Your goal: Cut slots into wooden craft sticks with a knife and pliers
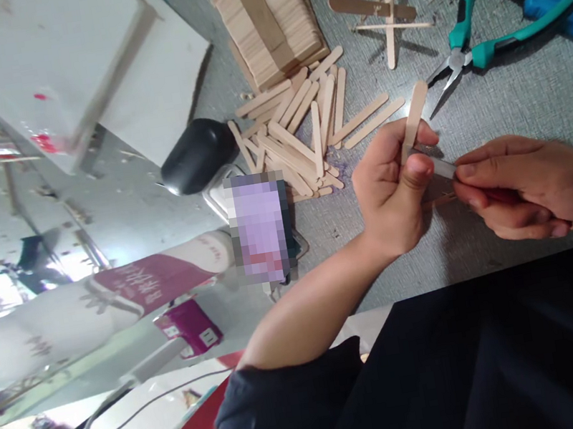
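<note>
My left hand (391, 190) is closed around a wooden craft stick (416, 110), whose rounded end sticks up past the fingers. My right hand (526, 184) grips a small knife by its handle, mostly hidden in the fingers, with a bit of red showing. Its pale blade (442, 168) reaches to the stick at my left thumb. Part of another wooden strip shows below my left hand. Past the fingertips lie teal-handled pliers (456, 60) with their jaws apart. A cross-shaped piece built of craft sticks (387, 10) stands farther off.
Loose craft sticks (300, 132) lie piled beside a banded bundle of sticks (269, 18). Around them are a black mouse-shaped object (198, 156), a blurred-out phone-like item (261, 226), a white cup-like tube (166, 277), a blue-handled tool (558, 5) and white boards (55, 55).
</note>
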The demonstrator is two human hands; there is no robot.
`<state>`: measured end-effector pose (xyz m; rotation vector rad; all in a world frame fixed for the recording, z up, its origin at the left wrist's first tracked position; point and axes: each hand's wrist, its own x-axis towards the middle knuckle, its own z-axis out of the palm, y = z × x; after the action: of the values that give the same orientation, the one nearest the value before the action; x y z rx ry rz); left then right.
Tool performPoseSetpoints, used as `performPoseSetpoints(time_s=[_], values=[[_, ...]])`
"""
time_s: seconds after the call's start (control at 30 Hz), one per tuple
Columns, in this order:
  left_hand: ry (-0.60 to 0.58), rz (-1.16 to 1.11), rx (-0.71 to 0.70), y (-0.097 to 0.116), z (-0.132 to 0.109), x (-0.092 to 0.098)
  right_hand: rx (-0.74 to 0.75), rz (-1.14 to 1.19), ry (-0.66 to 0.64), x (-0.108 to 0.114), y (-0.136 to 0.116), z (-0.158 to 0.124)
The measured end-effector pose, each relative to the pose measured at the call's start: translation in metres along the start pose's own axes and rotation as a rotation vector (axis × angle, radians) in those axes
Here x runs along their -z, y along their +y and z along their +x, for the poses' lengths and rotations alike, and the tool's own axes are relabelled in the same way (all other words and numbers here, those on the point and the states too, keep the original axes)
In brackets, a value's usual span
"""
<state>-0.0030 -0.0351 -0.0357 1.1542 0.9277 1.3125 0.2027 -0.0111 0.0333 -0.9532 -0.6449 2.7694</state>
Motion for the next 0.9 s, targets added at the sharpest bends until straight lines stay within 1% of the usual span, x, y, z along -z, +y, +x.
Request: performPoseSetpoints(time_s=[0.07, 0.13, 0.3, 0.43, 0.53, 0.7, 0.77, 0.9], values=[[-0.018, -0.018, 0.026, 0.001, 0.001, 0.000, 0.003, -0.026, -0.005, 0.003, -0.001, 0.001], [-0.039, -0.017, 0.049, 0.002, 0.003, 0.002, 0.024, -0.061, -0.037, 0.007, -0.001, 0.001], [-0.039, -0.001, 0.123, 0.002, 0.012, 0.012, 0.107, -0.127, -0.117, 0.016, -0.005, -0.003], [-0.075, -0.065, 0.164, 0.001, 0.012, 0.016, 0.072, -0.147, -0.100, 0.018, -0.010, -0.004], [-0.094, -0.035, 0.139, 0.002, 0.011, 0.015, 0.069, -0.153, -0.098, 0.020, -0.011, -0.001], [-0.091, 0.034, -0.004, 0.007, 0.010, 0.009, 0.082, -0.146, -0.102, 0.022, -0.009, 0.001], [-0.070, 0.057, -0.006, 0.009, 0.009, 0.006, 0.083, -0.145, -0.100, 0.022, -0.009, 0.000], [-0.022, 0.129, 0.038, 0.012, 0.008, 0.004, 0.080, -0.150, -0.107, 0.022, -0.011, 0.000]])
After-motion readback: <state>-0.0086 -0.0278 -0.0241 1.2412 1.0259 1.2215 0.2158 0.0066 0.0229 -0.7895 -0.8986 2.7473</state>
